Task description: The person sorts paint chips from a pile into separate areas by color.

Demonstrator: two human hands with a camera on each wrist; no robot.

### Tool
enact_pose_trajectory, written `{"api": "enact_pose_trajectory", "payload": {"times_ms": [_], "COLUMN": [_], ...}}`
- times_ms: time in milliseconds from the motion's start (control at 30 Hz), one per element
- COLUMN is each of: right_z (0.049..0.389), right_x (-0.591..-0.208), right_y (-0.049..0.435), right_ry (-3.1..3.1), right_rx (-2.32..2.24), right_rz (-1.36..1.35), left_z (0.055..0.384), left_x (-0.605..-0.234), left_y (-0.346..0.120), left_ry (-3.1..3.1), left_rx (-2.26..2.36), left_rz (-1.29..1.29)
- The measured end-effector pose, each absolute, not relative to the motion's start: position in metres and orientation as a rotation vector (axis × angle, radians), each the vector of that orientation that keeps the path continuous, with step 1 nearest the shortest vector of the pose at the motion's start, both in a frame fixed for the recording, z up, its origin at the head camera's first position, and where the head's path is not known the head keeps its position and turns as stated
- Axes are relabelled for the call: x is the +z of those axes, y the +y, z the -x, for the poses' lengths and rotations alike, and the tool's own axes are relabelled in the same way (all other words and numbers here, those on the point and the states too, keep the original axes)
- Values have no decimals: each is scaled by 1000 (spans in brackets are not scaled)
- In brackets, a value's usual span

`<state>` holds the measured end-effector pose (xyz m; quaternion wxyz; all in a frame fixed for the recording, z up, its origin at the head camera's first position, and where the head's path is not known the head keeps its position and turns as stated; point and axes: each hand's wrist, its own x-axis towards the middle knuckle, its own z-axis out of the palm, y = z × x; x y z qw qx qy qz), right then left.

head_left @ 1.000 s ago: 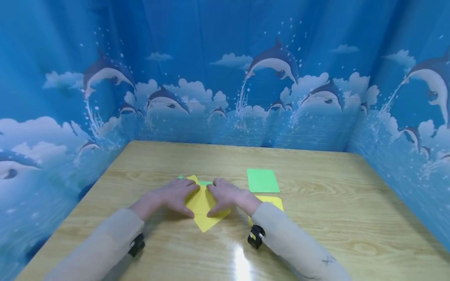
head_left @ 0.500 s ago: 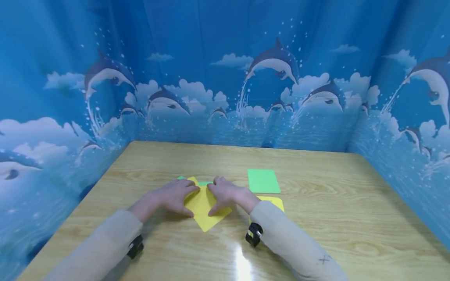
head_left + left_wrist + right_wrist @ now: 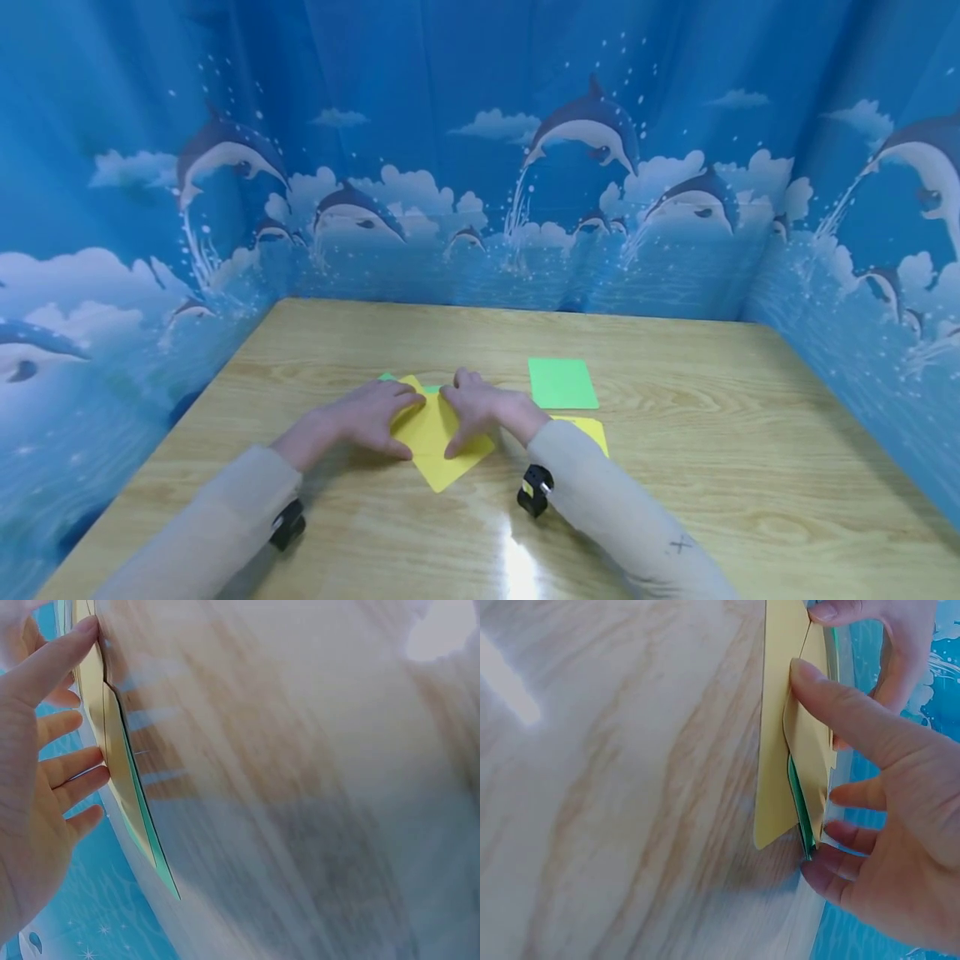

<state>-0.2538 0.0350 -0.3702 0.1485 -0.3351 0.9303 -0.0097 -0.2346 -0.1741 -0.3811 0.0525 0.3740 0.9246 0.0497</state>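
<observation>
Flat on the table lies a folded yellow sheet of paper [image 3: 435, 437], its pointed corner toward me. Green paper [image 3: 432, 389] peeks out beyond its far edge, and a green edge [image 3: 798, 791] shows between the layers in the right wrist view. My left hand [image 3: 375, 421] rests on the left side of the yellow sheet, thumb and fingers spread and the fingertips on its surface. On the opposite side, my right hand [image 3: 478, 410] presses the sheet with its thumb [image 3: 810, 675] near a crease and its fingers at the far edge. The hands face each other with a small gap.
A green square sheet [image 3: 562, 385] lies to the right of my right hand. Closer in, a yellow sheet [image 3: 591, 430] is partly covered by my right sleeve. A blue dolphin-print curtain [image 3: 450, 167] encloses the wooden table [image 3: 720, 467] at the back and sides.
My right wrist and forearm have shifted slightly left, and the right fingers have moved a little farther away across the sheet. The left hand and papers stay nearly as they were.
</observation>
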Motion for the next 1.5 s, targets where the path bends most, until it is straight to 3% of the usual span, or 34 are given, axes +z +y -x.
{"api": "enact_pose_trajectory", "payload": {"times_ms": [1067, 1500], "right_z": [258, 254], "right_x": [-365, -364], "right_y": [63, 92], "right_ry": [2702, 2740], "right_rx": [60, 2], "right_rz": [1147, 1212], "left_z": [240, 239], "left_x": [-377, -377], "left_y": [-159, -135], "left_ry": [2836, 2902], "left_rx": [160, 44], "left_rz": [-1085, -1228]}}
